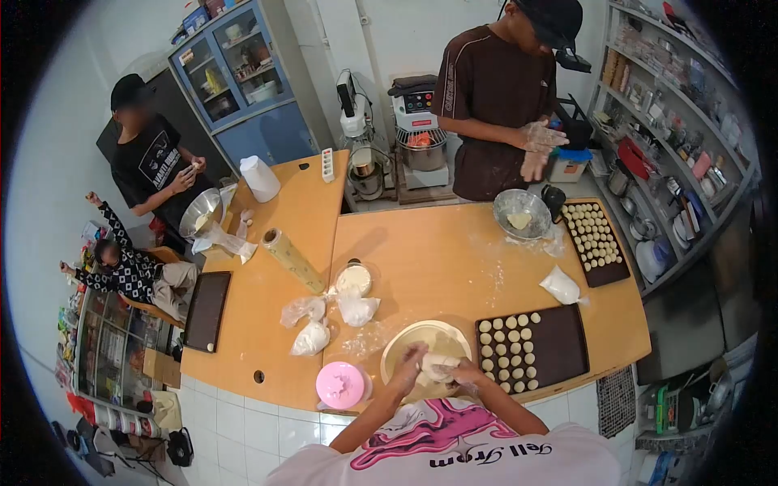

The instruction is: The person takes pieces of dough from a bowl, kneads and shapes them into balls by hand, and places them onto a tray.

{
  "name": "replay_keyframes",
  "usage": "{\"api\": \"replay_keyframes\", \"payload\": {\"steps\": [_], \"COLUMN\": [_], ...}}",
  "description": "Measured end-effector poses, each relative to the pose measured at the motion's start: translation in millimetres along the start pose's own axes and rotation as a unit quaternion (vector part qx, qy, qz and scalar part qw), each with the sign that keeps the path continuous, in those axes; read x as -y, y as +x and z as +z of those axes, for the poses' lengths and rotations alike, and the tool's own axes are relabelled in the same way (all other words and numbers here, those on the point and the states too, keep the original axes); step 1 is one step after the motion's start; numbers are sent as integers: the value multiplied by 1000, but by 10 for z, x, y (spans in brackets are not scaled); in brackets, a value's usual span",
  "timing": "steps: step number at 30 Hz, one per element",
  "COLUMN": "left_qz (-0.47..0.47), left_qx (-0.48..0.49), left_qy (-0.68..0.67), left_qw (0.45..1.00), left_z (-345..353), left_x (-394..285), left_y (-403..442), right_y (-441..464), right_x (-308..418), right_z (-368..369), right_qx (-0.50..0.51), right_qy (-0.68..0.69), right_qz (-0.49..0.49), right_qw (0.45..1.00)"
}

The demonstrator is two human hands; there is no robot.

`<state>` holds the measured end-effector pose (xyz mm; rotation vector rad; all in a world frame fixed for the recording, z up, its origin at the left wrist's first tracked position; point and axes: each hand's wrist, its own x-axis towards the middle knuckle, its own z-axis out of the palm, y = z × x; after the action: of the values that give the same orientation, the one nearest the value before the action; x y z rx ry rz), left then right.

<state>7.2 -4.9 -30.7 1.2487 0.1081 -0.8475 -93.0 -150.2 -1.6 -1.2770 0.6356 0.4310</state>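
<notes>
A pale lump of dough is between my two hands, above a wide round bowl at the table's front edge. My left hand has its fingers curled against the lump's left side. From the right, my right hand grips the same lump; some of its fingers are hidden. Close to my right hand lies a dark baking tray with rows of small round dough balls on its left part. A pink-lidded container stands left of the bowl.
Bags of white powder, a tub of flour and a roll of plastic film are left of centre. Across the table, one person works over a metal bowl near a filled tray. Another person stands far left; someone sits nearby.
</notes>
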Motion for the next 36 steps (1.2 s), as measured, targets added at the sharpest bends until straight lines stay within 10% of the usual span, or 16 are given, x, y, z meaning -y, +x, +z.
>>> {"api": "replay_keyframes", "payload": {"steps": [2, 8, 11, 14, 18, 24, 26, 29, 36], "left_qz": [-162, -221, -157, -67, -34, 206, 224, 85, -20], "left_qx": [-76, 94, 19, -88, -80, 115, 48, 147, 49], "left_qy": [36, -93, -224, -193, -107, 188, 178, 164, -222], "left_qw": [983, 966, 962, 975, 991, 953, 957, 972, 974], "left_z": [269, 26, -203, -42, 110, 144, 197, 325, 425], "left_x": [-281, -35, 443, 96, -261, -6, 14, -506, -285], "left_y": [-264, 5, 444, 252, -52, 102, 112, -129, 2], "right_y": [43, 135, 34, 10, 249, -87, -267, 179, -140], "right_x": [-32, 25, 253, 261, 106, 292, 502, 33, 215], "right_z": [-30, -113, 61, 22, -143, 98, 115, 31, -169], "right_qx": [-13, -45, -30, 47, 125, 107, 110, 49, 131], "right_qy": [-43, -355, -470, -351, -97, -144, -164, -241, -226], "right_qz": [-50, -316, -235, -328, -77, -79, -73, -150, -190], "right_qw": [998, 879, 850, 876, 985, 981, 978, 958, 946]}}
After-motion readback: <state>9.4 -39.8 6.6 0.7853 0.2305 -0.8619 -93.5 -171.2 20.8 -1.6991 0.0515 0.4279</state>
